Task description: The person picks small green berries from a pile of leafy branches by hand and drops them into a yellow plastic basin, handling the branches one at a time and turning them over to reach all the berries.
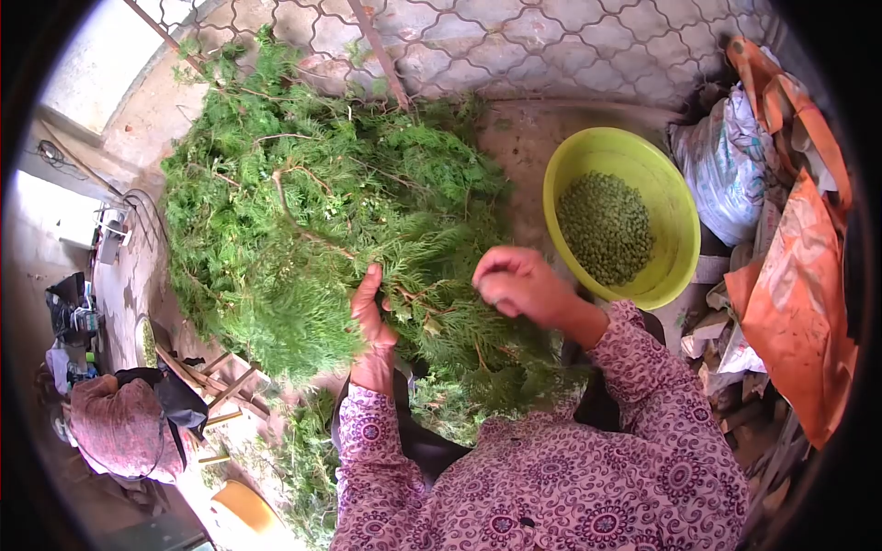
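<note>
My left hand (372, 308) is closed around a leafy conifer branch (432, 317), its thumb pointing up along the twigs. The branch's feathery green sprays reach across my lap. To the right of it, my right hand (519, 283) hovers with fingers curled in, slightly blurred; whatever is in the fingers, if anything, is hidden. Beyond lies a big heap of cut green branches (266, 193) with brown stems. On the right, a yellow-green basin (675, 253) stands near my right hand, holding many small green cones (604, 228).
A wire mesh fence (551, 41) runs behind the heap. White sacks (726, 165) and an orange sheet (799, 303) lie right of the basin, above stacked wood pieces. Another person (124, 427) sits at lower left, near a wooden frame (234, 390) and an orange basin (248, 510).
</note>
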Available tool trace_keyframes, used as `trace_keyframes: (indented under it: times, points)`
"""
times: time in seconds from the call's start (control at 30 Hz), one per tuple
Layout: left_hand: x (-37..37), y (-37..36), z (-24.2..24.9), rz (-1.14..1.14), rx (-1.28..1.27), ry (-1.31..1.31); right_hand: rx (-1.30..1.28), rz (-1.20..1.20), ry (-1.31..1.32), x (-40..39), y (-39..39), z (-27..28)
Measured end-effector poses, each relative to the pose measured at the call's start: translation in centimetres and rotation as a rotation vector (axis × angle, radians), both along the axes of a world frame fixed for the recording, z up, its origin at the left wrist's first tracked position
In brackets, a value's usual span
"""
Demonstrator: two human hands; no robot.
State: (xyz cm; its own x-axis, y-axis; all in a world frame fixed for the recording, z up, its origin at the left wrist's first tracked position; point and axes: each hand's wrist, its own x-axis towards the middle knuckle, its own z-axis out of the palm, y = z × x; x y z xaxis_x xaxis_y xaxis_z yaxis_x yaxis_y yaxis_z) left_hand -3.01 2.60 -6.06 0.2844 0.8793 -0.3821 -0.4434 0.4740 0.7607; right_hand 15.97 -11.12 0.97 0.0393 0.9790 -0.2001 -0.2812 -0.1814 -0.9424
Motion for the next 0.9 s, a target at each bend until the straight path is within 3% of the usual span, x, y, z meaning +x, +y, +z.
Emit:
trace_keyframes:
  times: [0.07,0.13,0.27,0.33,0.37,0.43,0.47,0.53,0.6,0.67,0.73,0.9]
  points:
    - [0.1,-0.9,2.5,-0.022,-0.041,0.051,0.005,-0.158,0.254,2.0,0.3,-0.5]
    - [0.8,-1.7,3.8,0.008,-0.012,0.164,0.041,-0.33,0.111,3.9,0.3,0.9]
    - [0.8,-1.2,2.8,0.023,-0.063,0.085,0.206,-0.752,-0.659,9.9,-0.3,-0.6]
    - [0.9,-1.3,2.9,0.028,-0.077,0.082,0.144,-0.902,-1.357,13.9,-1.3,-2.1]
    - [1.0,-1.4,3.2,0.034,-0.087,0.072,0.141,-0.904,-1.36,15.0,-1.9,-3.0]
    - [1.0,-1.2,3.2,0.03,-0.076,0.073,-0.017,-0.99,-1.974,15.9,-2.0,-3.4]
    - [1.0,-1.1,3.0,0.037,-0.075,0.069,-0.007,-0.987,-1.976,15.7,-1.8,-3.1]
    - [1.3,-0.9,2.8,0.049,-0.079,0.084,0.294,-0.741,-1.483,13.8,-1.6,-2.2]
    - [1.5,-0.8,2.6,0.051,-0.075,0.071,0.165,-0.526,-0.994,8.1,-0.7,0.8]
    - [1.7,-0.5,1.7,0.064,-0.095,0.047,0.243,-0.337,-0.917,3.0,-0.1,1.1]
    - [2.3,-0.7,2.2,0.054,-0.092,0.059,0.544,-0.299,-1.1,-0.2,0.5,-1.7]
    - [3.3,-1.3,3.3,0.009,-0.142,0.006,0.441,-0.171,-1.218,-1.6,0.9,-2.0]
